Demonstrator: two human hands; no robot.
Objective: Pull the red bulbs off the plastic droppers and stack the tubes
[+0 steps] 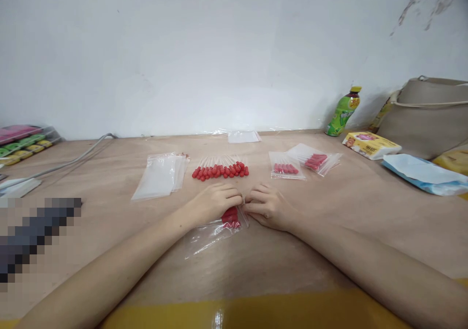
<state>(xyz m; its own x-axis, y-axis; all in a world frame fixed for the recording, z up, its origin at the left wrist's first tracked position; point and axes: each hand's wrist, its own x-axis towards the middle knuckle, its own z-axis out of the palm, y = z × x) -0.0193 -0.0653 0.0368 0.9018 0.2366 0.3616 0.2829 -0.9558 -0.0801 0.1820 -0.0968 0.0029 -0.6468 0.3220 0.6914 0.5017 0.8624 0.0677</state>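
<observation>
Both my left hand (219,202) and my right hand (268,206) pinch the edge of a clear plastic zip bag (208,236), close together at the table's middle. Inside it show several red-tipped sticks (230,217), partly hidden by my left fingers. Just beyond my hands lies a row of loose white sticks with red tips (219,170). Left of that row is a stack of flat zip bags (157,173). To the right, a filled bag (287,165) lies beside another filled bag (316,161), each with red tips inside.
A green drink bottle (343,112), a tissue pack (371,145), a blue-and-white packet (426,174) and a beige bag (426,114) stand at the right. White slips (243,137) lie near the wall. At the left are a cable (78,161) and a tray of coloured items (27,141).
</observation>
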